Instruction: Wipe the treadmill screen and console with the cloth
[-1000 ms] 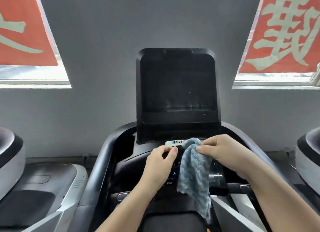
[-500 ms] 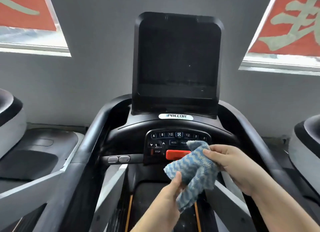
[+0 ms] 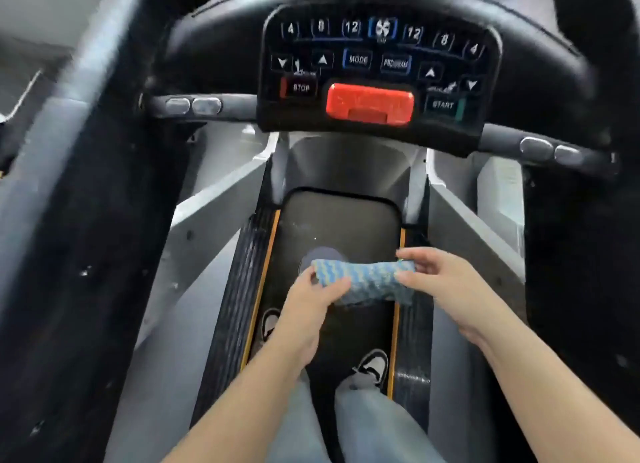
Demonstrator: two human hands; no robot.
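**Two hands, one cloth, held low over the belt**

Both hands stretch the blue cloth (image 3: 363, 282) between them above the treadmill belt (image 3: 339, 220). The left hand (image 3: 311, 303) pinches its left end; the right hand (image 3: 446, 282) grips the other end between thumb and fingers. The console (image 3: 377, 68), with its red safety key (image 3: 370, 104), sits well above, untouched. Sneakers (image 3: 374, 364) stand on the belt below.

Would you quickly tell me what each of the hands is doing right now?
Left hand: closed on the cloth's left end.
Right hand: pinching the cloth's right end.
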